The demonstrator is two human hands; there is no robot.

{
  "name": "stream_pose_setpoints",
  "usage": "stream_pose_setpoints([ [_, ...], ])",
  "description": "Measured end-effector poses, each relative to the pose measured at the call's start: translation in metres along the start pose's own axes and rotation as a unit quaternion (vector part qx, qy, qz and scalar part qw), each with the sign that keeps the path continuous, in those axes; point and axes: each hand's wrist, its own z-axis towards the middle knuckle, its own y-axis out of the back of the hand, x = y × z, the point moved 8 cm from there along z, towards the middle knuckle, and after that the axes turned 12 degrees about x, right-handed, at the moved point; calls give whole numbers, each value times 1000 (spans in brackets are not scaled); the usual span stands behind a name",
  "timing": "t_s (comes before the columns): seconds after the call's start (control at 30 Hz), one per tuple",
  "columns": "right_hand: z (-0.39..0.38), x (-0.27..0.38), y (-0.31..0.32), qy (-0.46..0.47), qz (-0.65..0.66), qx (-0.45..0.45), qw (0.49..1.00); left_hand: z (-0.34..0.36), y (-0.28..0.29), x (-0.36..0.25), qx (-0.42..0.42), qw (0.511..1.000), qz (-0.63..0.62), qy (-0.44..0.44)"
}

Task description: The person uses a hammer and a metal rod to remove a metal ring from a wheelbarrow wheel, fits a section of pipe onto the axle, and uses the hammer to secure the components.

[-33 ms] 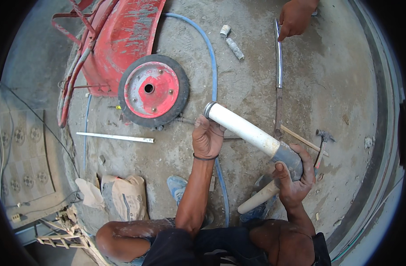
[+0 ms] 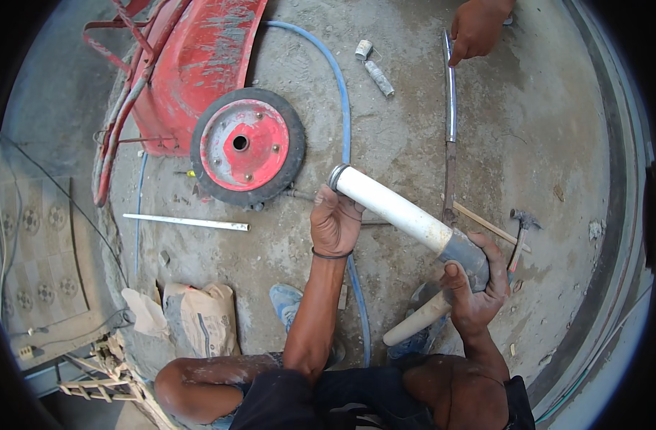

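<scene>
White pipe (image 2: 396,206) in palm-up left fingers (image 2: 324,203), apparently curled; right fingers (image 2: 498,266) round grey elbow (image 2: 465,258)

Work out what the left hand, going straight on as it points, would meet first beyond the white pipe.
Beyond the white pipe, probably the blue hose; it appears to lie on the ground, so the left hand might pass above.

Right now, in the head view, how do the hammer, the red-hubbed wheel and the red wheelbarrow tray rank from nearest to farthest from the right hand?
From the right hand:
1. Hammer: on the floor, upper right of it.
2. Red-hubbed wheel: upper left.
3. Red wheelbarrow tray: beyond the wheel, near the top edge.
</scene>
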Motion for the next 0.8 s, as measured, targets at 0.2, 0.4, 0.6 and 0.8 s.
stream_pose_setpoints([
  [0.2, -1, -5, 2, -4, -5, -11, 1000, 2, 1, 3, -19, 1000, -22, 5],
  [0.4, 6, -5, 11, -16, -22, -16, 999, 2, 5, -2, -47, 998, 48, 19],
  [0.6, 22, -42, 69, -126, -11, 0, 992, -3, 6, -11, -161, 972, 145, 88],
  [0.8, -41, -148, 129, -337, 43, 78, 937, -3, -11, -8, -193, 937, 275, 94],
])
